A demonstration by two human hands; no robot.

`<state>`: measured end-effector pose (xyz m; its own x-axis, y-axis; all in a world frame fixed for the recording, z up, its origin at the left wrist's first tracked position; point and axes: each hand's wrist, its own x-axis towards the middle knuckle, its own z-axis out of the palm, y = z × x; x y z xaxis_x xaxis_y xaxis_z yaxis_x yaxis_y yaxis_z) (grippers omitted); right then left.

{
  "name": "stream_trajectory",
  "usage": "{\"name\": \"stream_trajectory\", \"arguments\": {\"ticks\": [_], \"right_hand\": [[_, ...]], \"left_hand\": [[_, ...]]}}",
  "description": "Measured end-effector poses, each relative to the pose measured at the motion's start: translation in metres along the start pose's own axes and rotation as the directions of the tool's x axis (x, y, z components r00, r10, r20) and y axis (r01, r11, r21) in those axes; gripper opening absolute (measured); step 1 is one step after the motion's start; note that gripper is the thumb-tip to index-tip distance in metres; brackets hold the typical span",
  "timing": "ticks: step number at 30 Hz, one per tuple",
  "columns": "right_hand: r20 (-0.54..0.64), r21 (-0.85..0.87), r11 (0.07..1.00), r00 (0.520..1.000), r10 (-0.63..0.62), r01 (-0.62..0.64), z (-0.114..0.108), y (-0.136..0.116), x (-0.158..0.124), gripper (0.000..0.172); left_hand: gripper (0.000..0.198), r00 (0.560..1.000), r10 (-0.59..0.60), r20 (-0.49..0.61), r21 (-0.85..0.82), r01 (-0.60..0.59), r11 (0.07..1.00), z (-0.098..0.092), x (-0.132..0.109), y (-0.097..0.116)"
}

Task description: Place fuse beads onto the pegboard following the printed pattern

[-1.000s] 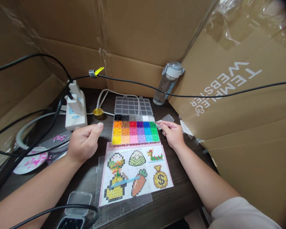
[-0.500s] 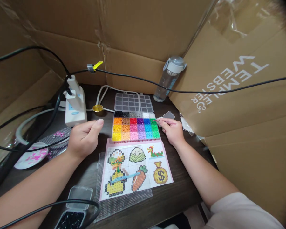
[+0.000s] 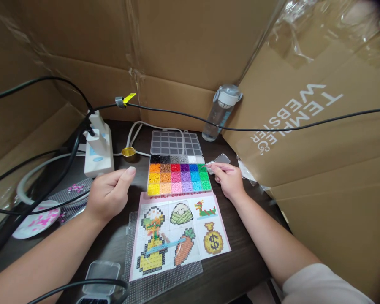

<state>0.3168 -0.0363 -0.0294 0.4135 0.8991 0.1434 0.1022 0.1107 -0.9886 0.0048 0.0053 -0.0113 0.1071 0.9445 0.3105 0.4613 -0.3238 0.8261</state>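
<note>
Pink tweezers are pinched in my right hand, their tips over the green beads at the right edge of the bead box. Small beads sorted by colour fill the box's compartments, and its clear lid lies folded back behind. My left hand is closed with the thumb on top, left of the box and apart from it; whatever its fingers may hold is hidden. In front of the box lies the bead pattern sheet, partly over a clear pegboard, with beadwork covering its left figure.
A white power strip, a gold cup and a water bottle stand at the back. Black cables cross the view. At left is a white dish with pink beads. Cardboard walls enclose the table.
The whole scene sits slightly lower in view, as the camera has tilted up. Both hands keep nearly the same pose, with the tweezers still at the green beads.
</note>
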Motion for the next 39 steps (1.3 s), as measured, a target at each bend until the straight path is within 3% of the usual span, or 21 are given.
{"name": "stream_trajectory", "arguments": {"ticks": [18,33,39], "right_hand": [[-0.005,0.003,1.0,1.0,0.013,-0.013,-0.0016,0.0003,-0.0012,0.02],[-0.018,-0.083,0.996,1.0,-0.022,0.02,-0.0034,-0.0018,-0.0044,0.024],[-0.03,0.011,1.0,0.999,-0.016,0.016,-0.0053,0.0009,-0.0025,0.021]], "left_hand": [[0.046,1.0,-0.028,0.012,0.001,0.028,1.0,-0.0019,-0.0021,0.0055],[0.047,1.0,0.031,-0.005,-0.025,-0.031,0.999,0.0013,-0.002,0.009],[0.047,0.999,0.043,-0.004,-0.052,-0.043,0.998,0.0026,-0.0031,0.0085]]}}
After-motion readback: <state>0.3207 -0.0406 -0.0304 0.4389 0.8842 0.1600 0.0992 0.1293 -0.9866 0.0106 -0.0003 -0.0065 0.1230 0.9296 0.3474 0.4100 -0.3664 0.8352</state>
